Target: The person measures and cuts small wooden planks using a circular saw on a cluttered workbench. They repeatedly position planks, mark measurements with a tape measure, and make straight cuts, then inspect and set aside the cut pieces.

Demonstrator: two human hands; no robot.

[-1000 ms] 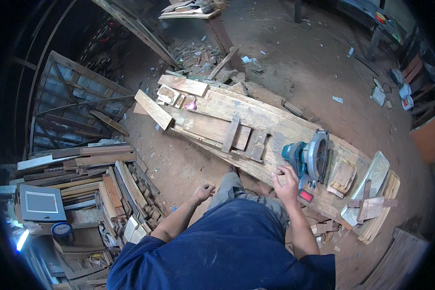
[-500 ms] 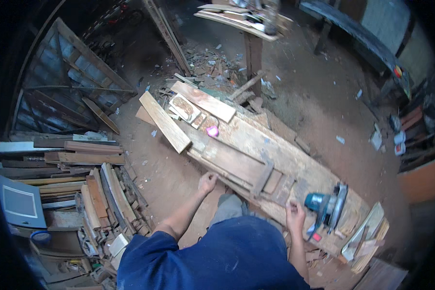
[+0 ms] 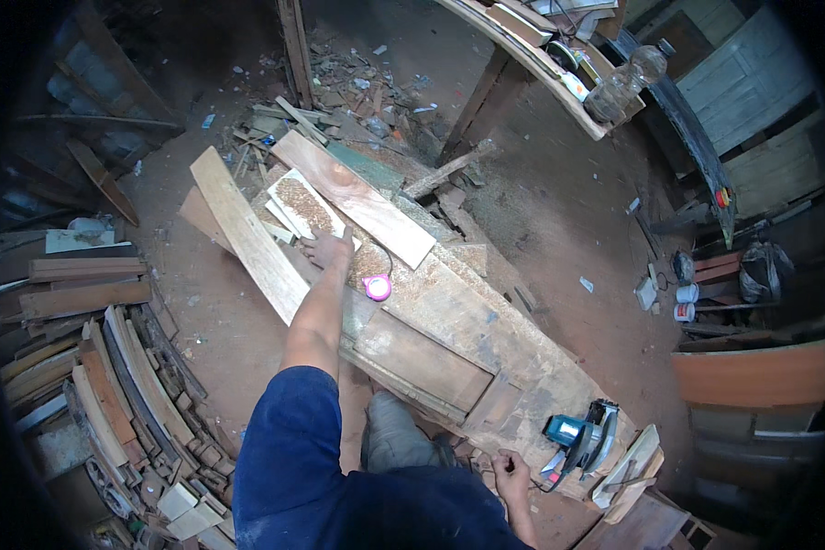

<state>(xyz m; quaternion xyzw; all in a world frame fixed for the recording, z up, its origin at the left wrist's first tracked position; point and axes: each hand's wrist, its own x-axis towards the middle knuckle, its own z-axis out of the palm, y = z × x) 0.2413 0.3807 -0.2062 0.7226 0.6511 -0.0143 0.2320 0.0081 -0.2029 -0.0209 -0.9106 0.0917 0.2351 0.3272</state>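
Observation:
My left hand (image 3: 328, 249) reaches over the far left end of the long wooden bench (image 3: 449, 284). Its fingers are spread at the near end of a pale board (image 3: 295, 202) strewn with shavings; a firm grip does not show. Close to that hand lies a pink tape measure (image 3: 376, 287). My right hand (image 3: 511, 472) hangs by the bench's near edge, fingers loosely bent and nothing visible in them. Just right of it rests a teal circular saw (image 3: 577, 435). A recessed wooden panel (image 3: 426, 353) lies on the bench between my hands.
Two planks, a long pale one (image 3: 247, 234) and a reddish one (image 3: 357, 197), flank the pale board. Stacked timber (image 3: 110, 367) fills the left side. A raised table (image 3: 532, 60) with a plastic bottle (image 3: 628, 82) stands beyond the bench. Offcuts (image 3: 628, 477) lie past the saw.
My left hand has moved from beside the bench's near edge to the pale board at the far left. My right hand has drawn back from the bench top toward my body. The view has shifted.

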